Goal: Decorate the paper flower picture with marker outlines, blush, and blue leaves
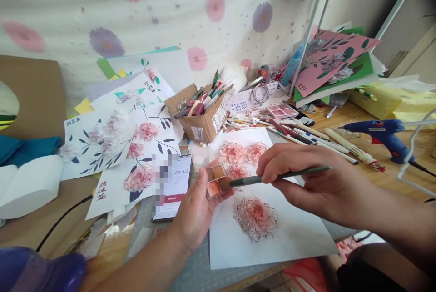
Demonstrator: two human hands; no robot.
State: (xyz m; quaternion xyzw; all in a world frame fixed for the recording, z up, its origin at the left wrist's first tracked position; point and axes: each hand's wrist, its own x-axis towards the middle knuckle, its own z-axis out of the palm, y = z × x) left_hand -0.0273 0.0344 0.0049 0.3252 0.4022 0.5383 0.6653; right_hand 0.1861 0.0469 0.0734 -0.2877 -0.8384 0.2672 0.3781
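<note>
In my left hand (195,212) is a small square eyeshadow palette (215,179) with brown and orange pans, held tilted between thumb and fingers. My right hand (306,183) pinches a dark green makeup brush (289,174), its brown bristles touching or very close to the palette's lower right pan. Beneath both hands lies a white sheet of paper (289,242). It bears a ruffled pink-red flower with dark tips (257,218) near its middle and several more flowers above, partly hidden by my hands.
Left of my hands lies a phone (182,169). Finished flower sheets (102,140) spread farther left. A cardboard box (204,121) of brushes and pens stands behind, with loose pens (306,135) to its right. A blue glue gun (381,131) rests at the right.
</note>
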